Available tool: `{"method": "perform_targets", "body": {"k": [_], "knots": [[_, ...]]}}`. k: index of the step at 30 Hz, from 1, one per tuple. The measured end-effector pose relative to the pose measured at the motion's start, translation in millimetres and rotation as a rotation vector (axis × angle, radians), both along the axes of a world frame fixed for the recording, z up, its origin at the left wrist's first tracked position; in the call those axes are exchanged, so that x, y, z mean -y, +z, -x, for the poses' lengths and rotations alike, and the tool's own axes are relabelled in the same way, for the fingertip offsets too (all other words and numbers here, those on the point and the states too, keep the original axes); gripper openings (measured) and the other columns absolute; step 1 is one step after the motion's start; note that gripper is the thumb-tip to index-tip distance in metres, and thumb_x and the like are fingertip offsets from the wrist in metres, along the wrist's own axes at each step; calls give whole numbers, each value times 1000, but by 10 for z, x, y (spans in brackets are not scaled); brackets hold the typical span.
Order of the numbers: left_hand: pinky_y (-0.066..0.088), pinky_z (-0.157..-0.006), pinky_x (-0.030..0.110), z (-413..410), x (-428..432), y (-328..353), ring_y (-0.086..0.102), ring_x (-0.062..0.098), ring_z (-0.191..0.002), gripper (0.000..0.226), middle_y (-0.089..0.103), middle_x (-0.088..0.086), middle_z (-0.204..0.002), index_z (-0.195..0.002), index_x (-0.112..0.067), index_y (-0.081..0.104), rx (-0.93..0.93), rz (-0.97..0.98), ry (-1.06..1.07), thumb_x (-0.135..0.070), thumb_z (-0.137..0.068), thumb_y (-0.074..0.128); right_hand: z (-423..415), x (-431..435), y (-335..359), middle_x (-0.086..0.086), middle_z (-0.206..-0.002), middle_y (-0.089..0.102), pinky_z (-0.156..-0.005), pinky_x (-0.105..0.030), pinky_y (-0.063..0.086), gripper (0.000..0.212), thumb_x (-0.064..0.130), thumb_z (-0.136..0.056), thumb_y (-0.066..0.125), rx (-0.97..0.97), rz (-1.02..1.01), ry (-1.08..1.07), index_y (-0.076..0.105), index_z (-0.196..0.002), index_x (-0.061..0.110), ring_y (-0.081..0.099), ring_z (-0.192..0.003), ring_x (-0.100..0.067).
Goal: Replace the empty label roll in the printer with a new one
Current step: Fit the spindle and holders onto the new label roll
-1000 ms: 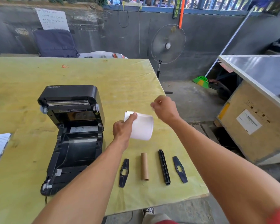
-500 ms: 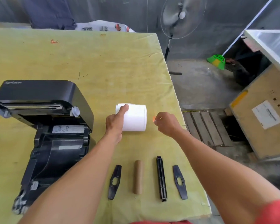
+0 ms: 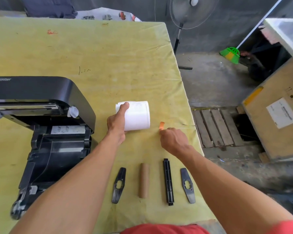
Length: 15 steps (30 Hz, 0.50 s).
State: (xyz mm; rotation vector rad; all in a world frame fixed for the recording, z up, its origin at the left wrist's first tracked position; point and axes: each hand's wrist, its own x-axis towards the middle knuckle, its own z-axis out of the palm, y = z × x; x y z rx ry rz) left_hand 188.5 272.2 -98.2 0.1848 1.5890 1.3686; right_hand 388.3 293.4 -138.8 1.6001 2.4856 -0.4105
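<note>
The black label printer (image 3: 46, 132) stands at the left with its lid raised and its roll bay bare. My left hand (image 3: 117, 125) grips the new white label roll (image 3: 137, 115) just right of the printer, low over the table. To the roll's right, my right hand (image 3: 173, 141) pinches a small orange strip (image 3: 161, 125) at its fingertips. Near the front edge lie a black roll guide (image 3: 119, 184), the empty brown cardboard core (image 3: 143, 180), a black spindle bar (image 3: 168, 181) and a second black guide (image 3: 187, 184).
The table is covered by a yellow-green cloth (image 3: 108, 61); its right edge runs just beyond my right hand. On the floor to the right are a standing fan (image 3: 186, 14), a wooden pallet (image 3: 215, 127) and a plywood crate (image 3: 276, 119).
The view has tilted down and shifted right. My left hand has lowered the white roll toward the table. My right hand has drawn away from the roll, down and right, with the orange strip.
</note>
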Motion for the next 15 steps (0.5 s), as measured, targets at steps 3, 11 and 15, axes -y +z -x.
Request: {"method": "perform_targets", "body": {"k": [3,11,15], "knots": [[56,-81,51,-19,24,48,67,25,-77,41,67,4,-86,-84,-17,61,12,-16,-4,-47,-62,78,-17,112,41,-4,-67,49,-50,-34,37,60,9,-88,35,65,47,-8,36,-147,19,43,-53,-20],[56,-76,43,24,198,279,66,24,-74,43,67,4,-87,-84,-17,61,-3,-74,-54,-49,-60,79,87,23,585,-8,-78,62,-60,-32,48,33,34,-93,56,-608,330,-503,68,-91,3,56,-63,-25],[57,-75,41,48,323,388,68,26,-80,49,69,7,-93,-86,-17,61,-7,-100,-70,-52,-56,78,253,192,982,-1,-93,66,-63,-30,50,50,62,-85,62,-1014,486,-545,70,-102,15,63,-75,-16]]}}
